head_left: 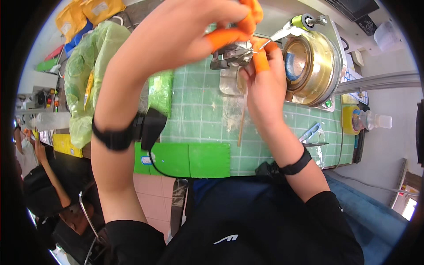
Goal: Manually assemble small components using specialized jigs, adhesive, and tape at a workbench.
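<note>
At the far middle of the bench my left hand point(229, 24), orange covers on its fingers, is closed with the fingertips drawn together; whatever they hold is hidden and slightly blurred. Just below them sits a small metal clamp-like fixture point(232, 55). My right hand point(267, 79), also with orange-covered fingers, curls against the fixture's right side, fingers and thumb pressed together. Anything in its grip is too small to make out. A thin pointed metal tip point(263, 45) reaches to the right fingers from a white holder point(285, 32).
Beside my right hand stands a round gold-coloured drum point(316, 66), with a lime-green roller point(302, 21) behind. A green mat point(183, 159) lies at the front edge, blue-handled tweezers point(310, 131) at right. A capped bottle point(373, 120) is farther right. Another person's arm point(53, 172) shows at left.
</note>
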Demonstrator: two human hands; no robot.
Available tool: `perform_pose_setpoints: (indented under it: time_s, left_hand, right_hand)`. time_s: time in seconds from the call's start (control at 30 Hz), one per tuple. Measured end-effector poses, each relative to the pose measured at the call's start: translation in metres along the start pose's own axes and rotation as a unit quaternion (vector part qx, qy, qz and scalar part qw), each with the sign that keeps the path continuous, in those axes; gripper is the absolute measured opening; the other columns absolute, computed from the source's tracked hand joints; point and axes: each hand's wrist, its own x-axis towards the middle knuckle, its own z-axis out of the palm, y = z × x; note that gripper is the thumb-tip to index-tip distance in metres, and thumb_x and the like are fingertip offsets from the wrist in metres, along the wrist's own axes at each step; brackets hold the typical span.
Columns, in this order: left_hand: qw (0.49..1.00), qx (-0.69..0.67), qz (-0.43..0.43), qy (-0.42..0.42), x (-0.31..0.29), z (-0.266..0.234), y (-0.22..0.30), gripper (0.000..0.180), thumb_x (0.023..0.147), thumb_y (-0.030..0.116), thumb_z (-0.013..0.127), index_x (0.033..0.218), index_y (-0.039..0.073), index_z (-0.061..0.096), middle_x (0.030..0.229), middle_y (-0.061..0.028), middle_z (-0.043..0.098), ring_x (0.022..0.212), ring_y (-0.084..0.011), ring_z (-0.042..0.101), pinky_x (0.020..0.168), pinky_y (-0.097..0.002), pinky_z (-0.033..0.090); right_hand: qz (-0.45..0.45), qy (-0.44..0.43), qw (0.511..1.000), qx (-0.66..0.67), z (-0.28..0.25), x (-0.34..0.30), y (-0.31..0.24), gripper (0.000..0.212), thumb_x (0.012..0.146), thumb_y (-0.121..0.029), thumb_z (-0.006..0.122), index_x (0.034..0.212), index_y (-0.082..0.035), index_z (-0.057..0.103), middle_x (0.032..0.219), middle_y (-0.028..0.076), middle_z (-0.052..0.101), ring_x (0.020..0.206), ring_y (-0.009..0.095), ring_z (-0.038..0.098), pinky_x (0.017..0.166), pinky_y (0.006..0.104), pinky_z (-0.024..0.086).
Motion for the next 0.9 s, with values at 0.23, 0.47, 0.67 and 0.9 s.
perform_pose_setpoints:
  time_s: [0.23, 0.47, 0.67, 0.9]
  left_hand:
    - [0.980, -0.182, -0.074, -0.014, -0.047, 0.022, 0.053, 0.013, 0.085, 0.007, 0.078, 0.096, 0.002, 0.073, 0.098, -0.0108, 0.074, 0.076, -0.0229, 0.069, 0.061, -0.0340, 0.053]
    - [0.916, -0.358, -0.124, -0.133, -0.053, 0.007, 0.079, 0.014, 0.082, 0.011, 0.082, 0.089, 0.001, 0.074, 0.100, -0.0105, 0.076, 0.068, -0.0208, 0.069, 0.057, -0.0297, 0.052]
    - [0.987, -0.129, -0.079, -0.052, 0.022, -0.020, 0.018, 0.019, 0.086, 0.007, 0.075, 0.105, 0.003, 0.076, 0.092, -0.0066, 0.069, 0.072, -0.0169, 0.063, 0.065, -0.0269, 0.049]
    - [0.999, -0.030, 0.016, 0.017, 0.019, 0.005, 0.005, 0.018, 0.081, 0.005, 0.077, 0.095, 0.002, 0.067, 0.105, -0.0093, 0.063, 0.091, -0.0259, 0.065, 0.075, -0.0353, 0.054]
  right_hand:
    - [-0.048, -0.016, 0.999, -0.006, -0.004, -0.033, -0.009, 0.013, 0.109, -0.017, 0.053, 0.120, -0.011, 0.051, 0.107, -0.003, 0.050, 0.085, 0.003, 0.046, 0.076, 0.0207, 0.040]
    - [-0.055, -0.033, 0.995, -0.073, -0.015, -0.021, 0.005, 0.007, 0.108, -0.013, 0.053, 0.111, -0.009, 0.048, 0.102, 0.000, 0.052, 0.089, 0.006, 0.049, 0.083, 0.0226, 0.042]
    - [-0.044, 0.021, 0.994, -0.093, -0.005, 0.021, 0.019, 0.012, 0.108, -0.017, 0.054, 0.107, -0.005, 0.052, 0.099, 0.002, 0.054, 0.092, 0.012, 0.052, 0.085, 0.0279, 0.044]
    - [0.098, 0.046, 0.994, -0.021, -0.004, 0.000, -0.003, 0.015, 0.109, -0.022, 0.050, 0.116, -0.009, 0.048, 0.093, -0.003, 0.048, 0.068, 0.008, 0.044, 0.058, 0.0248, 0.040]
